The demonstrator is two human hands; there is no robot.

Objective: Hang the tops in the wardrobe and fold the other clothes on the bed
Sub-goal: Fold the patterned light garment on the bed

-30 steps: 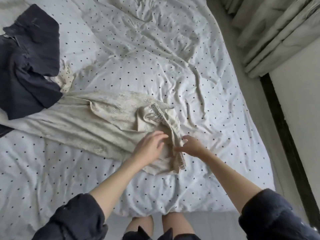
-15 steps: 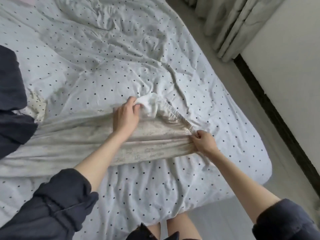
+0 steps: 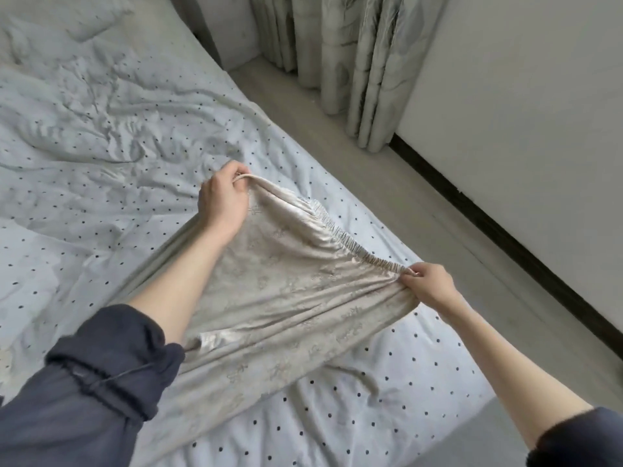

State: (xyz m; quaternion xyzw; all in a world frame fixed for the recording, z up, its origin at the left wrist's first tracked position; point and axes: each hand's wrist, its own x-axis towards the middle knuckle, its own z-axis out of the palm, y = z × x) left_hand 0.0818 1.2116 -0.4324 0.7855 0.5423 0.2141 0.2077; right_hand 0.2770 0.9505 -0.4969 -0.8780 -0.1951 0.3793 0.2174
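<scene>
**Waistband lifted and stretched between both hands**

Both hands have risen off the bed since half a second ago, drawing the elastic waistband up and apart so the cloth now hangs slack between them instead of lying flat.

Left fingers point(image 3: 240, 170) are curled over one end of the waistband, with the hem looped across their tips; the left hand point(image 3: 222, 205) is raised above the sheet. Right fingers point(image 3: 412, 276) pinch the other end of the gathered elastic, and the right hand point(image 3: 429, 286) sits lower and nearer the bed's edge. Between them the waistband point(image 3: 340, 235) runs in a sagging line.

Below it the beige trousers point(image 3: 279, 298), patterned with a faint woven motif, droop from the two grips and trail down to the left across the bed, passing under the left forearm and its dark rolled-up sleeve point(image 3: 111, 369).

Underneath lies the bed point(image 3: 101, 163), covered in a crumpled pale sheet with small dark dots. Beyond its right edge is grey floor point(image 3: 371, 163), folded curtains point(image 3: 354, 62) at the top, and a white wall point(image 3: 522, 129) with a dark skirting strip.
</scene>
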